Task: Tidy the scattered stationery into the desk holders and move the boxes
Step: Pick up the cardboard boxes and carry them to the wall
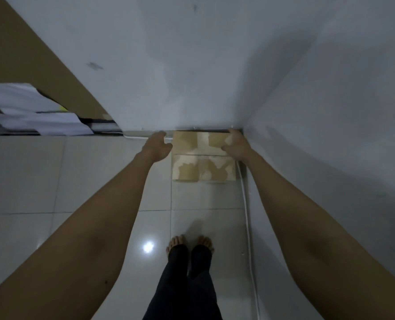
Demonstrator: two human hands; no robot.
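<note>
Nearest, bare feet (190, 244) stand on the glossy tiled floor (76, 181). Farther out, both arms reach to a cardboard box (203, 158) set in the corner, its long axis running along the back wall (192, 65). My right hand (237, 145) grips its right end beside the side wall; my left hand (157, 145) hangs loosely curled, empty, just off its left end. Papers (30, 112) lie far left.

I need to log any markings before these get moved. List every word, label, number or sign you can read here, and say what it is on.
None can be read.
Cardboard boxes: tape patches only, no print visible.
Papers: blurred; any writing is unreadable.
Walls and floor tiles: no signs.
</note>
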